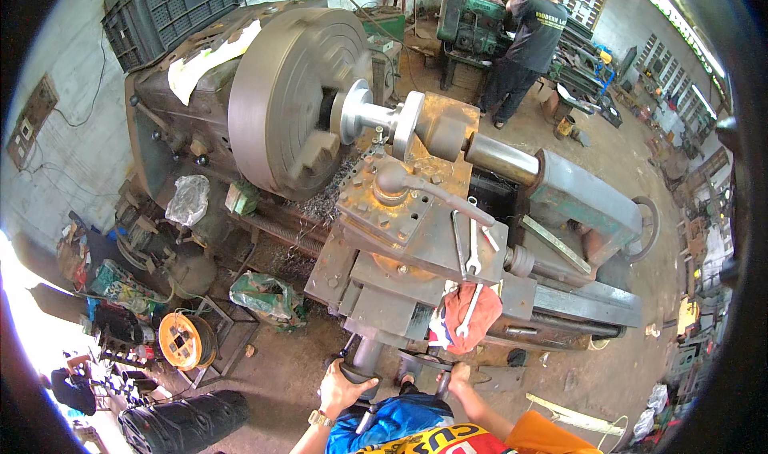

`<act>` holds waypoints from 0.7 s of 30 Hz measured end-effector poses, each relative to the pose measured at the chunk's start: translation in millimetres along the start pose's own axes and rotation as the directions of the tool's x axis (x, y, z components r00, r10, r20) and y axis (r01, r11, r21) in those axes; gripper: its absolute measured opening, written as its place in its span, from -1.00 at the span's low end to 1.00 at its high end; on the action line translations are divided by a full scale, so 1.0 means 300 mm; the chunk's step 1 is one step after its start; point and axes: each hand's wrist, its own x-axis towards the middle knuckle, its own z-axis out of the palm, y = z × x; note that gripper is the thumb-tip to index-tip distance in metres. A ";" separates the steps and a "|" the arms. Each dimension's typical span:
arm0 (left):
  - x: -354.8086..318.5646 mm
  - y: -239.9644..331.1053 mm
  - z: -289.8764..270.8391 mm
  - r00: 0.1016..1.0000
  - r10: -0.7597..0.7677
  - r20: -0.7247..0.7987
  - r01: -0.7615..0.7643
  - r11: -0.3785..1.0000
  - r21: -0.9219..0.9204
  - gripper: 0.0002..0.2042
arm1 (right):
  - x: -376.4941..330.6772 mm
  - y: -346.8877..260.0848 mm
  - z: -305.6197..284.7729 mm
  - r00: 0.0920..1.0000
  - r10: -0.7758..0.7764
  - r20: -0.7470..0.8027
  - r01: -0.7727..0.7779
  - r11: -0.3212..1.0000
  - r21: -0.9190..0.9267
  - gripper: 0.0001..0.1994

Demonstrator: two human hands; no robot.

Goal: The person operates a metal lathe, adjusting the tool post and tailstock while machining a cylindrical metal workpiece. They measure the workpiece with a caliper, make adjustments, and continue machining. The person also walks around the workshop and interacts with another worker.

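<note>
A large metal lathe fills the middle of the view. My left hand [342, 388] is closed around the rim of a dark handwheel [362, 376] at the near end of the cross slide. Close to its right, my right hand [459, 379] is wrapped around the handle [443, 385] of a second wheel [424, 361]. Ahead, the big round chuck [280, 102] looks blurred, as if spinning. A shiny stepped metal workpiece [370, 115] sticks out from it toward the tailstock [560, 186]. Beside the workpiece stands the tool post [392, 184] with its long lever.
Wrenches [474, 250] and a red rag [472, 314] lie on the carriage. A person in dark clothes [524, 46] stands at another machine [472, 26]. An orange cable reel [182, 340] and a black ribbed drum-like object [184, 422] sit at the left. Metal shavings [324, 202] gather under the chuck.
</note>
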 end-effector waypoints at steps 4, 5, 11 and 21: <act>0.004 -0.011 0.011 1.000 0.004 -0.014 -0.003 1.000 0.018 0.05 | 0.038 0.010 -0.017 0.999 0.053 0.008 -0.053 0.999 -0.007 -0.57; 0.005 -0.015 0.013 1.000 0.016 -0.012 -0.016 1.000 0.004 0.05 | 0.047 0.017 -0.016 0.999 0.011 -0.043 -0.013 0.998 -0.059 -0.56; 0.005 -0.023 0.015 0.999 0.028 -0.023 -0.027 1.000 0.015 0.06 | 0.073 0.011 -0.031 0.993 0.061 -0.103 -0.060 0.998 0.009 -0.54; -0.001 0.004 -0.009 0.999 -0.018 0.043 0.017 1.000 0.027 0.16 | 0.022 -0.021 -0.019 0.989 0.150 0.017 -0.151 0.986 0.069 -0.66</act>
